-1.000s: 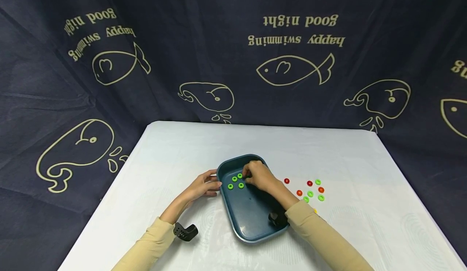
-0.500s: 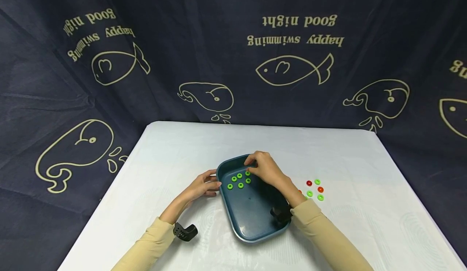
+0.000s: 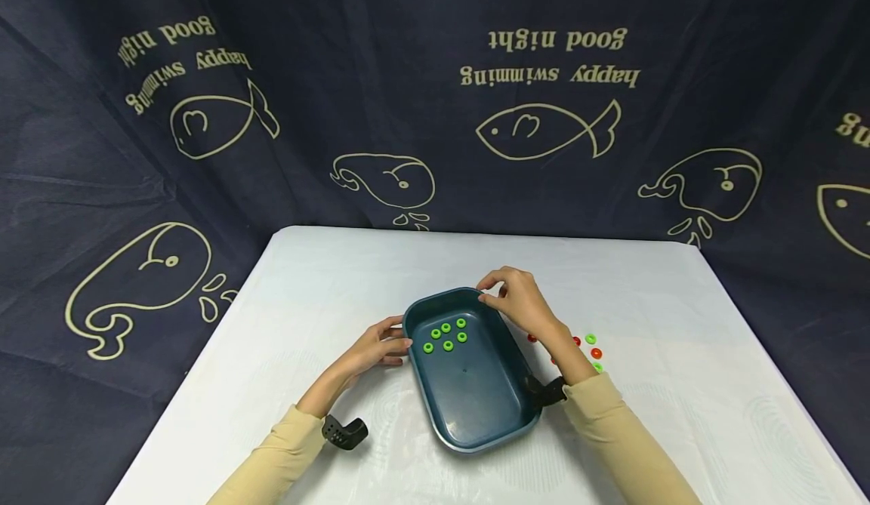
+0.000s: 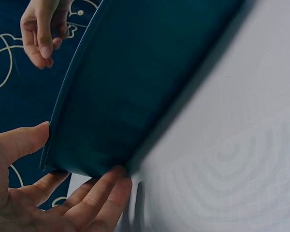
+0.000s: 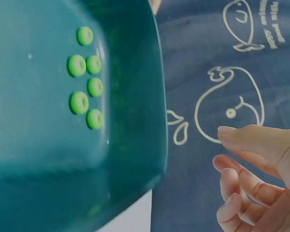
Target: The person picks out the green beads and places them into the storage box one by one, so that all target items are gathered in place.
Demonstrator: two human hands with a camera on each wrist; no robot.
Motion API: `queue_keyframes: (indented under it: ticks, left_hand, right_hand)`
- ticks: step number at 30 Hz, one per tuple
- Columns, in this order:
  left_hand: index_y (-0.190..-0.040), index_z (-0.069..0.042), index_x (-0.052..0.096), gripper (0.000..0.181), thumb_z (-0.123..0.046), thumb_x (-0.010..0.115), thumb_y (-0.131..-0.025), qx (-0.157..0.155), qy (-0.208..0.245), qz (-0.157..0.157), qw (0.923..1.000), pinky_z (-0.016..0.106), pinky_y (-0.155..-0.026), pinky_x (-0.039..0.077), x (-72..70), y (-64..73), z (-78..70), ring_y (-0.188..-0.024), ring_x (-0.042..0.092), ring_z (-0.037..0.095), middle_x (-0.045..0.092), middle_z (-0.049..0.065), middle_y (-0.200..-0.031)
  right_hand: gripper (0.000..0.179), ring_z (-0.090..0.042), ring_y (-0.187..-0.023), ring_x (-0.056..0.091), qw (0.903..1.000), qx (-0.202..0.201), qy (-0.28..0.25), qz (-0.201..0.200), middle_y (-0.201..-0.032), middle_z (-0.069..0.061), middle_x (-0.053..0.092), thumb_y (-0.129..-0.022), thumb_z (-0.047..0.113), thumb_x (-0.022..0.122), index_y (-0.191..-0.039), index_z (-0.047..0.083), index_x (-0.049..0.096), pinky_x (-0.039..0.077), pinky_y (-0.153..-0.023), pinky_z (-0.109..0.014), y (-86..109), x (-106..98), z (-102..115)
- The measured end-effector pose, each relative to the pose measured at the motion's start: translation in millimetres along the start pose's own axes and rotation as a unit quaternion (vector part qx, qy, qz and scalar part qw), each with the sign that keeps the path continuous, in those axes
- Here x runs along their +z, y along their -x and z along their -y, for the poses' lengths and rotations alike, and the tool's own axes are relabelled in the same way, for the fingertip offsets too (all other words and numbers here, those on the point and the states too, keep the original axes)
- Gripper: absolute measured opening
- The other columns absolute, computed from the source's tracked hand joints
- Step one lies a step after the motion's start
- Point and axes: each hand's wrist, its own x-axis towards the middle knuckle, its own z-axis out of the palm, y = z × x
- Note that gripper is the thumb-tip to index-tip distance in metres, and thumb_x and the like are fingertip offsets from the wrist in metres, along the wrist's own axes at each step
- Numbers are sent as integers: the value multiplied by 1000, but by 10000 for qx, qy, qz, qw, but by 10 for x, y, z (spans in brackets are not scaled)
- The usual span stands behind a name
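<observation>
A dark teal plastic tray (image 3: 476, 407) lies on the white table. At its far end sit several small green rings (image 3: 448, 346), also visible as green rings (image 5: 79, 103) in the right wrist view. My left hand (image 3: 372, 348) holds the tray's left far corner; in the left wrist view its thumb rests on the rim and its fingers lie against the outer wall. Above the far right corner hovers my right hand (image 3: 522, 303), its fingers loosely bent. The right wrist view shows that same hand (image 5: 256, 174) holding nothing, with a gap between thumb and fingertips.
Right of the tray, loose rings lie on the table, including a green ring (image 3: 590, 338) and an orange-red ring (image 3: 596, 353); my right forearm partly hides the group. A dark blue curtain (image 3: 435, 127) with fish and whale drawings hangs behind the white table (image 3: 326, 271).
My right hand has let go of a green ring at the tray's far end, then moved up and right out of the tray. The left hand and tray have stayed put.
</observation>
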Motion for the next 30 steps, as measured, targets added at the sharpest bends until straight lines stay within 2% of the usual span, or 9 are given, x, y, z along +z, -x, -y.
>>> queue_keyframes:
  ticks: [17, 26, 30]
  left_hand:
    - [-146, 0, 26, 64, -17, 57, -92, 1, 6, 0, 10000, 44, -91, 53, -13, -7, -5, -102, 63, 17, 42, 30, -137]
    - [-146, -1, 26, 65, -18, 58, -92, -49, -9, -18, 10000, 43, -91, 54, -4, -11, -11, -101, 63, 17, 42, 29, -137]
    - [-146, 0, 26, 65, -17, 58, -92, -40, 9, -25, 10000, 44, -91, 53, -3, -14, -13, -102, 63, 17, 42, 29, -137]
  right_hand:
    - [13, -21, -69, 58, 9979, 346, 147, -530, -94, -12, 71, -79, 9, 74, -92, 5, 73, 45, -57, -19, 194, -370, -327]
    - [13, -11, -64, 54, 9954, 660, 293, -634, -93, -15, 71, -79, 10, 74, -90, 4, 73, 43, -54, -18, 368, -511, -559]
    - [14, -11, -62, 53, 9946, 743, 376, -619, -94, -15, 71, -78, 10, 74, -90, 4, 73, 42, -53, -19, 451, -539, -656]
